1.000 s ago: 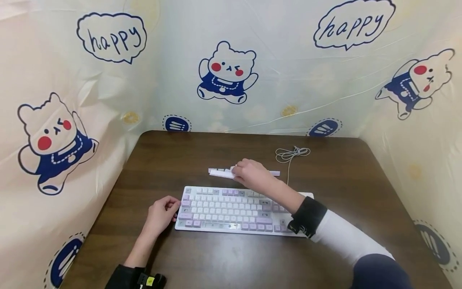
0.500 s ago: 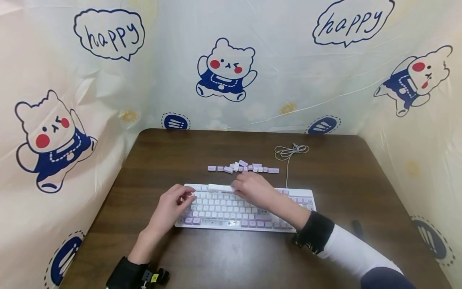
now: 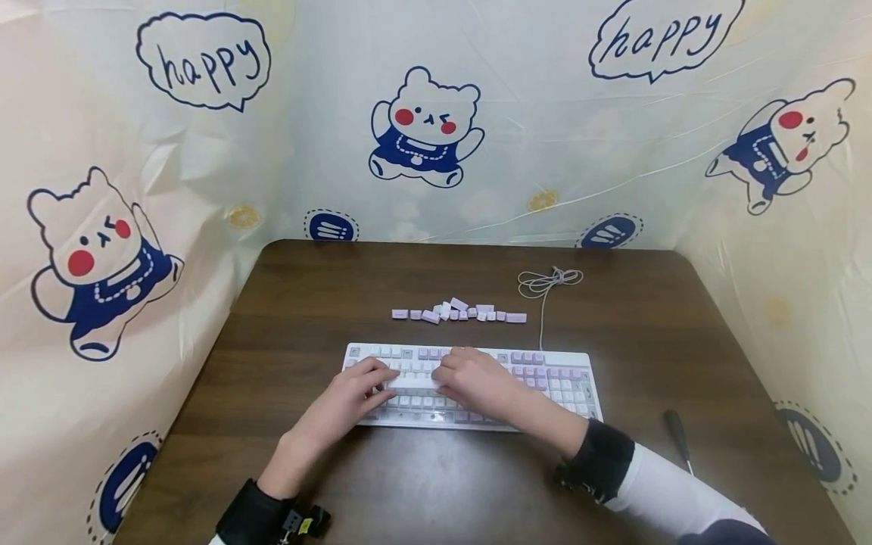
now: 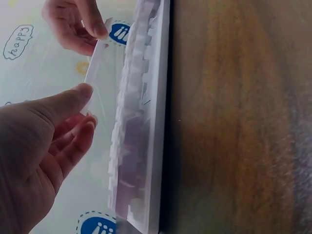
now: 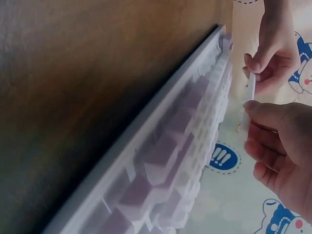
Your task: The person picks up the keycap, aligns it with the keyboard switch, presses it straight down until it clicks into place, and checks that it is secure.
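A long white spacebar keycap (image 3: 415, 384) is held level above the keyboard. My left hand (image 3: 347, 397) pinches its left end between thumb and fingers, and my right hand (image 3: 480, 382) pinches the other end. In the left wrist view the spacebar (image 4: 96, 66) hangs apart from the keys, with a gap below it. Under both hands lies the white and lilac keyboard (image 3: 572, 393). A bare slot (image 3: 415, 417) shows in its front row. The right hand and forearm hide part of the middle and right keys.
Behind the keyboard several loose lilac and white keycaps (image 3: 458, 304) lie in a rough row. A bundled cable (image 3: 552, 281) sits at the back right. To the right, a thin tool with a dark handle (image 3: 674, 430) rests on the brown table (image 3: 313, 288).
My right hand has brought the spacebar from behind the keyboard toward me, over the keys. My left hand has left the keyboard's left edge and taken the spacebar's other end.
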`<state>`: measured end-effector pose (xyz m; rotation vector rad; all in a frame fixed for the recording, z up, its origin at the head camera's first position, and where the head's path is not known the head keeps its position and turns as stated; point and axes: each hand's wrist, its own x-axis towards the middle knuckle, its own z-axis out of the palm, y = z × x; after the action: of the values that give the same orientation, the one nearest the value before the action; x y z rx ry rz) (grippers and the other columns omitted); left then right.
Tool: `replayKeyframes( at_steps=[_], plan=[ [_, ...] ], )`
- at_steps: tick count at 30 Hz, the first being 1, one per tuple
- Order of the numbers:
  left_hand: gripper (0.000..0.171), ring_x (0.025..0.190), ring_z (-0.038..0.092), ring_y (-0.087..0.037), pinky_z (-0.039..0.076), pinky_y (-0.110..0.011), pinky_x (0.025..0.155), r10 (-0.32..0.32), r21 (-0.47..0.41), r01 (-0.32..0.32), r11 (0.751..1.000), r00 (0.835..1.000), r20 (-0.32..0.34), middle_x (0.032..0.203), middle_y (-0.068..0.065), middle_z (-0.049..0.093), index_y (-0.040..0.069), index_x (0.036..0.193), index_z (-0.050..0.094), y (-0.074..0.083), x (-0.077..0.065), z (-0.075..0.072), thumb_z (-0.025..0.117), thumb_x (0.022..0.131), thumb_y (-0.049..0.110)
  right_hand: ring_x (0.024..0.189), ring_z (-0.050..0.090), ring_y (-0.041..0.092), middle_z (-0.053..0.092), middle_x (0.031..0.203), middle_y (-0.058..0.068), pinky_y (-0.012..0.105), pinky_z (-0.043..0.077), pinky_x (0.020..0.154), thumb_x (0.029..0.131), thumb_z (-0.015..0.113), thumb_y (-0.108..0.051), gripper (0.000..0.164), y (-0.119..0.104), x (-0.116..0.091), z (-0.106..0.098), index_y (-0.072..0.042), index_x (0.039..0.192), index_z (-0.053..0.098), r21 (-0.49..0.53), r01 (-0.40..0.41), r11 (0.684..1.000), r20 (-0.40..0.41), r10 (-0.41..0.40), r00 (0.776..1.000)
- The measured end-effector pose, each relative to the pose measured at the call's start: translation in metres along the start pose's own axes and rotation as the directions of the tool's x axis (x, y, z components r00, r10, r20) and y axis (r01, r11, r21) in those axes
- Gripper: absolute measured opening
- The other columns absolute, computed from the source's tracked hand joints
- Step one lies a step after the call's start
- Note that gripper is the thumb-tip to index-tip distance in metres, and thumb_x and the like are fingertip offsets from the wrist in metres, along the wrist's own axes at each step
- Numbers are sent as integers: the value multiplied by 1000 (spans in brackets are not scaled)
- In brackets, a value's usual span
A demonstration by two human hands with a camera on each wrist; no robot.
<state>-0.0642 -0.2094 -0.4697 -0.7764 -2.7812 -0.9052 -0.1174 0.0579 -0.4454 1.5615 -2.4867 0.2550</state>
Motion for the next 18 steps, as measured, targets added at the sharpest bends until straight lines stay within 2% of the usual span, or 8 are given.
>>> replayKeyframes(
  at_steps=[4, 11, 14, 18],
  plan=[
    [25, 86, 59, -10, 55, -27, 76, 5, 4, -5, 1000, 1000, 14, 103, 0, 68, 8, 112, 78, 1, -3, 0, 83, 88, 8, 88, 64, 16, 71, 92, -3, 31, 53, 87, 94, 77, -18, 8, -5, -3, 2, -14, 101, 76, 8, 10, 1000, 2, -10, 1000],
    [25, 88, 62, -10, 57, -28, 77, -9, -18, 8, 1000, 998, -64, 101, 2, 70, 10, 109, 81, -4, -15, 1, 85, 85, 5, 87, 63, 16, 70, 90, -3, 32, 53, 84, 93, 78, -19, 9, -8, -15, 7, -15, 101, 74, 16, 5, 1000, -36, -5, 999],
    [24, 88, 62, -9, 57, -28, 76, -17, -29, 15, 999, 998, -60, 100, 3, 71, 10, 109, 81, -6, -18, 0, 85, 85, 5, 86, 63, 17, 69, 91, -3, 32, 53, 83, 93, 78, -18, 10, -8, -20, 9, -14, 101, 74, 46, -10, 999, -45, 12, 999],
    [22, 88, 62, -8, 56, -29, 76, -16, -43, 14, 999, 999, -37, 100, 4, 72, 10, 107, 81, -5, -20, 1, 84, 86, 5, 90, 65, 17, 70, 94, -2, 33, 53, 85, 95, 77, -19, 12, -7, -27, 11, -13, 105, 74, 101, -48, 994, -8, 49, 999]
  ],
)
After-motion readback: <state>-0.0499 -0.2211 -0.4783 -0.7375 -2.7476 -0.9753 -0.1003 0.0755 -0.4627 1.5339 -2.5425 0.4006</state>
